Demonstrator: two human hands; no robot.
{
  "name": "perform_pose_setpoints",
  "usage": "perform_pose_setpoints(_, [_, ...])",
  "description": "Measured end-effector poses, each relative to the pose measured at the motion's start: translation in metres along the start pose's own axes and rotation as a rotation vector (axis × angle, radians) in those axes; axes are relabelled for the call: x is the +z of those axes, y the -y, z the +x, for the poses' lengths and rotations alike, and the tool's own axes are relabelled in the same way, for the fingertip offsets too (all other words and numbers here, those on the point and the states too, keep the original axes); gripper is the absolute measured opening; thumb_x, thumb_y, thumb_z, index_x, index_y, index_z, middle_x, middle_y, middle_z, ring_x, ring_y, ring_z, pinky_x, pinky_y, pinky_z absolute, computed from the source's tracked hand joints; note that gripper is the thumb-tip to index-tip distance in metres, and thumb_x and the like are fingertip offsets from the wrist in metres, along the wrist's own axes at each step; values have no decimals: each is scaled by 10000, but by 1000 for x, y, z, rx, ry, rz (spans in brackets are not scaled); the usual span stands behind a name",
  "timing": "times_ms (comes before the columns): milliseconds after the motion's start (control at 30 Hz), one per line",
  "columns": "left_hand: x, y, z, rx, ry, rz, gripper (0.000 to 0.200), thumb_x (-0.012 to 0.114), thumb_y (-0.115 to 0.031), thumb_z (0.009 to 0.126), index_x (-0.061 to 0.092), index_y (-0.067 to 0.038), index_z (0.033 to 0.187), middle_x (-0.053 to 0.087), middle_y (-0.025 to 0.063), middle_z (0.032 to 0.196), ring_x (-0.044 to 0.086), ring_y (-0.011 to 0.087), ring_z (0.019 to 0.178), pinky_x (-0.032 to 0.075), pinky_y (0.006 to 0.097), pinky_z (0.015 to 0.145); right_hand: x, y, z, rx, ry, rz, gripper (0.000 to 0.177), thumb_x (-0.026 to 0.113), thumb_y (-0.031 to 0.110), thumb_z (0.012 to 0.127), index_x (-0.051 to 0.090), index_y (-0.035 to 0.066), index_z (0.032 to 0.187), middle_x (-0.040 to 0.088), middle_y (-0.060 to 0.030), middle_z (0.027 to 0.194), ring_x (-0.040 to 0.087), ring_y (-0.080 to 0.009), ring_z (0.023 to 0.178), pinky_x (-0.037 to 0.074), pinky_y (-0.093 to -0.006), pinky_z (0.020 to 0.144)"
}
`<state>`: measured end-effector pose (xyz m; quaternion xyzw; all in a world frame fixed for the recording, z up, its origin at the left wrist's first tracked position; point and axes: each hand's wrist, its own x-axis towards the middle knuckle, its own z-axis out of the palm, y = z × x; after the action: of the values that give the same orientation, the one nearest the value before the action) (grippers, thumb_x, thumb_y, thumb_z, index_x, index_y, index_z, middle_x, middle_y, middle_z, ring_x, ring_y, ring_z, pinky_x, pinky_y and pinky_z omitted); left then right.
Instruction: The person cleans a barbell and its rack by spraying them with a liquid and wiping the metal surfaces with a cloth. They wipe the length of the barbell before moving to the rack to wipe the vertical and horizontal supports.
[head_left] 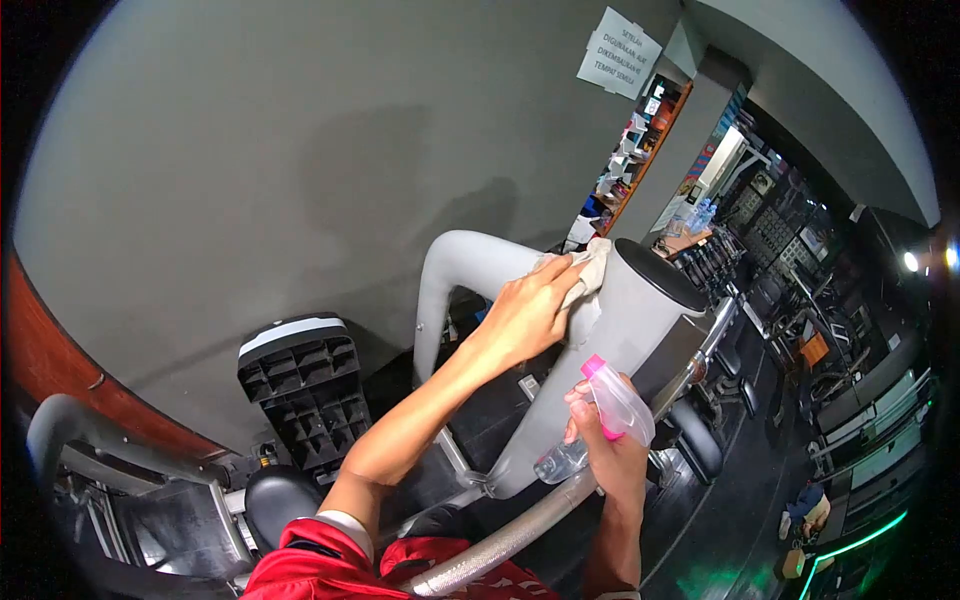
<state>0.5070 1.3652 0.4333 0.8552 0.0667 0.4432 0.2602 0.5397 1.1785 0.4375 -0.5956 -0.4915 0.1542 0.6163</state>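
Note:
My left hand (535, 305) is closed on a pale cloth (594, 268) and presses it against the grey tubular frame (590, 350) of a gym machine, just below the frame's black end cap (660, 274). In my right hand (612, 450) is a clear spray bottle (562, 462) with a pink and translucent spray head (618, 400). The fingers wrap round its neck, and the nozzle points up and to the left. The bottle is beside the frame, above a silver textured bar (510, 537).
A grey wall (250, 150) with a paper sign (620, 52) stands close ahead. Left are a black plastic step (305, 385) and a black padded seat (284, 508). Gym machines and racks line the right, where a person (808, 508) appears far off.

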Motion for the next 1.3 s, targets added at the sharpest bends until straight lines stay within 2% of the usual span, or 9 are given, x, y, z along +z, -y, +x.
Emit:
perform_pose_setpoints(200, [-16, 42, 22, -50, 200, 346, 453, 511, 80, 680, 530, 14, 1128, 531, 191, 1197, 533, 386, 1067, 460, 429, 926, 0, 2, -1, 0, 6, 8, 136, 619, 65, 854, 568, -17, 949, 620, -66, 785, 550, -81, 578, 456, -226, 536])
perform_pose_setpoints(333, [-15, 20, 28, 225, 122, 143, 454, 505, 94, 662, 558, 2, 1103, 555, 181, 1159, 542, 367, 1068, 447, 420, 934, 0, 2, -1, -1, 7, -37, 136, 629, 70, 848, 575, -16, 938, 619, -59, 765, 549, -78, 571, 453, -225, 533])
perform_pose_setpoints(500, [-20, 39, 37, 165, 232, 365, 432, 534, 85, 680, 578, -20, 1096, 578, 154, 1082, 569, 348, 996, 480, 414, 859, 0, 3, 0, 6, -14, -43, 131, 628, 68, 846, 579, -17, 932, 617, -58, 755, 553, -77, 573, 453, -226, 532])
perform_pose_setpoints(633, [-26, 82, 41, 60, 249, 580, 323, 495, 19, 768, 617, -30, 1062, 592, 136, 1055, 606, 328, 936, 511, 403, 820, 1, 3, -1, 27, -16, 2, 120, 622, 56, 843, 579, -17, 927, 618, -54, 748, 553, -70, 570, 454, -219, 525])
perform_pose_setpoints(800, [-19, 70, 36, 36, 219, 633, 325, 489, 26, 773, 627, -44, 1059, 593, 137, 1023, 616, 336, 905, 514, 400, 809, 0, 3, 0, -16, 18, -35, 112, 624, 56, 841, 577, -13, 917, 619, -48, 744, 552, -66, 568, 455, -216, 519])
perform_pose_setpoints(933, [-24, 31, 28, 176, 183, 430, 408, 489, 49, 741, 599, -75, 1114, 575, 146, 1054, 612, 343, 918, 515, 408, 794, 0, 3, 0, 2, 25, -36, 114, 633, 63, 837, 581, -7, 909, 621, -51, 747, 555, -71, 566, 456, -219, 520])
perform_pose_setpoints(1033, [-26, 55, 31, 89, 236, 360, 424, 503, 45, 732, 591, -74, 1129, 571, 146, 1066, 614, 347, 928, 519, 412, 786, -1, 1, -1, 0, 18, -32, 110, 636, 63, 835, 583, -3, 906, 624, -51, 751, 558, -74, 564, 457, -220, 520])
perform_pose_setpoints(1233, [-32, 137, 40, -77, 337, 717, 415, 554, 12, 729, 595, -84, 1131, 590, 130, 1087, 623, 322, 942, 527, 399, 785, -1, 3, -2, -15, 7, -3, 109, 639, 61, 833, 584, 0, 905, 630, -50, 759, 571, -77, 567, 462, -223, 521])
perform_pose_setpoints(1300, [-34, 167, 38, -98, 332, 758, 336, 522, -46, 790, 621, -122, 1102, 605, 110, 1038, 633, 312, 918, 528, 401, 785, -1, 4, -1, -19, 9, 1, 111, 640, 61, 833, 584, 0, 906, 631, -50, 761, 574, -78, 568, 463, -223, 522])
